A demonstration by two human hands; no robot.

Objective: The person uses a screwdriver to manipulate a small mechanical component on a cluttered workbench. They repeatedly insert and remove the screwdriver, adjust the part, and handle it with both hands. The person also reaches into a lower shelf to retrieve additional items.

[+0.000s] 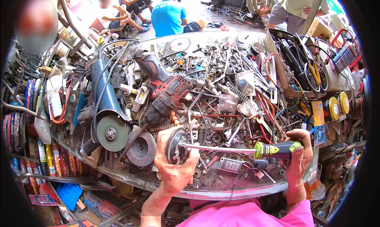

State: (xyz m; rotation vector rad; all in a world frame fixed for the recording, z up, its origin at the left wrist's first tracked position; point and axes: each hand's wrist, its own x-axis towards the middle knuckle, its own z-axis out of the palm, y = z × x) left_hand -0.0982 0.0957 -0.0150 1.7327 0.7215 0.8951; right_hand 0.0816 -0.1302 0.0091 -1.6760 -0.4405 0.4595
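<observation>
Held in my left hand (174,175) is a round black disc-shaped part (173,146) with a metal centre, its rim between my thumb and fingers. My right hand (299,159) is closed around the green and black handle of a screwdriver (221,149). Its shaft runs leftward, nearly level, to the middle of the round part. Whether the tip is seated in a screw I cannot make out. Just beyond my left hand lies a red and black cordless drill (170,92). A grey flap disc (141,148) sits to the left of that hand.
A blue angle grinder (105,90) with a green disc lies at the left. Bolts, springs and tools crowd the glass-topped table (245,190). A metal box (273,49) of cables and tools stands at the far right. Several people sit or stand beyond the table.
</observation>
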